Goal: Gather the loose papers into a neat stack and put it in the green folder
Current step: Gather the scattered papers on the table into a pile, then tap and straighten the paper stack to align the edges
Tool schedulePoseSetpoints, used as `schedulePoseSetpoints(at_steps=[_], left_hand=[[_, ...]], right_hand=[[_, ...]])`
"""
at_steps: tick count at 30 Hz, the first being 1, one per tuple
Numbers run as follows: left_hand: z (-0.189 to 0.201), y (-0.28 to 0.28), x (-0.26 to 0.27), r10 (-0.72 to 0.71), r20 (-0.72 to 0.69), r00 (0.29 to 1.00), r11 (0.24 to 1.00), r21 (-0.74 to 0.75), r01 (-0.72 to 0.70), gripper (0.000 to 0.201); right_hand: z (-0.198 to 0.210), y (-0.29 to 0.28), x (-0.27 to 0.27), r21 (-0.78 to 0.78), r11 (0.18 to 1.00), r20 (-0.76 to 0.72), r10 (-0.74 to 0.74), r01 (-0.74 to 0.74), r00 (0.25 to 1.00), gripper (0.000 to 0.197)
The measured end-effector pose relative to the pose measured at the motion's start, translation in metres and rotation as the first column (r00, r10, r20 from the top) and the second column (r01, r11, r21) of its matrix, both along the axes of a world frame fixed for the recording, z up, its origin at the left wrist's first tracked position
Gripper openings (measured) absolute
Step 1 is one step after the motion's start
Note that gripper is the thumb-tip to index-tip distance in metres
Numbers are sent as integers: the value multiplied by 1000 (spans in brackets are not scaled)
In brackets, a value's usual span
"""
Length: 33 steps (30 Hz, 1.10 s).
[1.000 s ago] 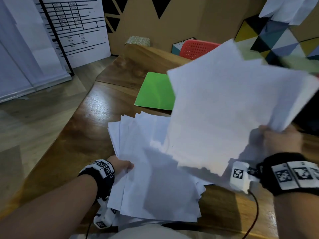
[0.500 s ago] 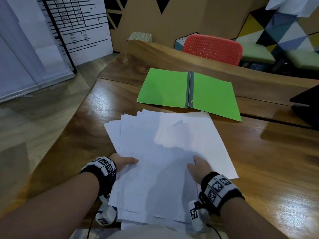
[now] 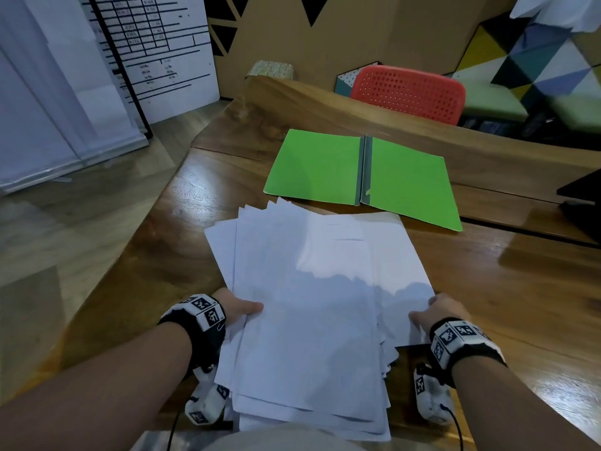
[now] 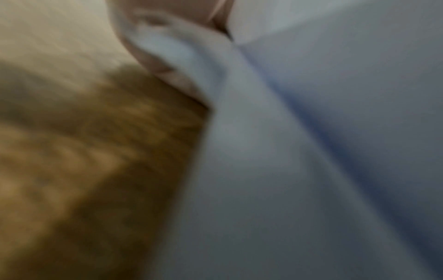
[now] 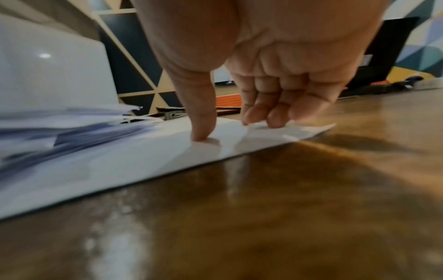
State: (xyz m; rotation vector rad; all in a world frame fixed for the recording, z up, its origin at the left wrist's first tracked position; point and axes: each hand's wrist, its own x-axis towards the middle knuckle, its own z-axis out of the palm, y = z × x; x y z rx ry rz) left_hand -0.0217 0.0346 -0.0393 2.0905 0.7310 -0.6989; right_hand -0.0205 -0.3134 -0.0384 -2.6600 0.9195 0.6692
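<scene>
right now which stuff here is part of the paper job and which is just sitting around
Part of the job:
- loose papers, fanned and uneven on the table
- green folder, lying open beyond them
- left hand at the pile's left edge
- right hand, fingertips on the right edge

Just lying about:
- red chair
- dark object at the table's right edge

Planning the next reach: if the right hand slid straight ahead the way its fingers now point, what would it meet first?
Judging by the head view, the right hand, fingertips pressing the papers at their right edge, points forward and slightly left. It would ride over the papers first, then likely reach the open green folder beyond. Depth is uncertain.
</scene>
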Motion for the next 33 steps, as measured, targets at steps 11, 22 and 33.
schedulePoseSetpoints(at_steps=[11, 22, 33], left_hand=[[-7, 7, 2, 25, 86, 996, 992, -123, -14, 34], [5, 6, 14, 75, 107, 991, 991, -120, -62, 44], [7, -29, 8, -154, 137, 979, 980, 148, 133, 61]], right_hand=[[-2, 7, -9, 190, 980, 84, -72, 55, 994, 28], [-10, 31, -40, 502, 860, 76, -147, 90, 986, 29], [-14, 43, -46, 530, 841, -25, -119, 114, 993, 17]])
